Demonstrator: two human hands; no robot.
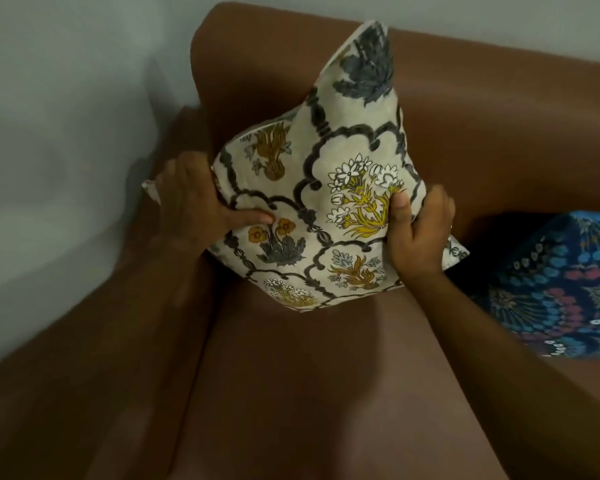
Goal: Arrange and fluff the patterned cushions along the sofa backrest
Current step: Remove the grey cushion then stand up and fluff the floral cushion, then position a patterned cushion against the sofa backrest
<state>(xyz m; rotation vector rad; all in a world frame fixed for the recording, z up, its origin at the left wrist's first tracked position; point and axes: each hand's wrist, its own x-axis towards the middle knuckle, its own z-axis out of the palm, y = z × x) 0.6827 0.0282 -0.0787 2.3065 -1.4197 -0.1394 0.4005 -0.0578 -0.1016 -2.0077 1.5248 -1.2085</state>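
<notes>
Nearest is the sofa's brown seat (309, 393), bare below the cream cushion (323, 202). That cushion stands on one corner at the back of the seat, tipped like a diamond, its top corner reaching up the backrest (499, 109) behind it. The left hand (191, 199) grips the cushion's left side, thumb pressed across the front and fingers wrapped behind. The right hand (420, 230) clamps the right side the same way, thumb dug into the yellow flower print. Both hands are closed firmly on the cushion, squeezing it inward, which reads as a fluffing squeeze.

To the cushion's right lies a blue cushion (561, 289), down on the seat and not propped up.

The job looks about midway at best: the cream cushion is being plumped but is not yet set square against the backrest, and the blue one seems unarranged.

The blue cushion is cut off by the right edge, so its full lie is unclear. Whether more cushions sit further right cannot be told. The fingers behind the cream cushion are hidden.
</notes>
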